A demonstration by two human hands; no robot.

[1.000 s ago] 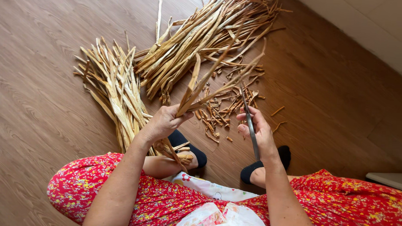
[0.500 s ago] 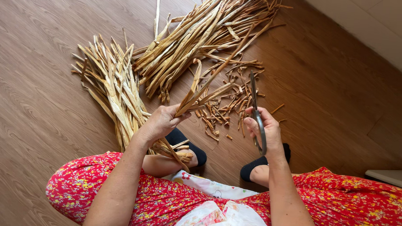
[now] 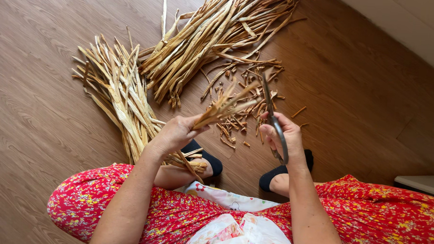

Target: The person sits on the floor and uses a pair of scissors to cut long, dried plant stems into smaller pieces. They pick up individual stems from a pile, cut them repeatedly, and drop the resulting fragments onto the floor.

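**strawhat_99:** Down on the wood-plank floor (image 3: 43, 130) from the head view: two big heaps of dried, flat, tan strips. One pile (image 3: 114, 92) fans out by the person's left side, the longer pile (image 3: 215, 35) runs off toward the top edge. Between them and the feet there's a scatter of short cut bits (image 3: 241, 113). Nothing sits between the hands and the camera.

**reedy_mo:** And the hands?

**strawhat_99:** Left hand (image 3: 174, 134) is closed tight around a small bunch of strips (image 3: 225, 105), tips splayed and pointing up-right over the scraps. Right hand (image 3: 284, 139) is wrapped round the handles of dark metal scissors (image 3: 271, 114), blades pointing away, just beside the bunch's tips. Can't tell if the blades are touching the strips.

**reedy_mo:** Texture?

**strawhat_99:** Dry, fibrous, papery, some curled. Red floral dress (image 3: 367, 214), black socks (image 3: 208, 160), a light patterned cloth (image 3: 232, 228) on the lap.
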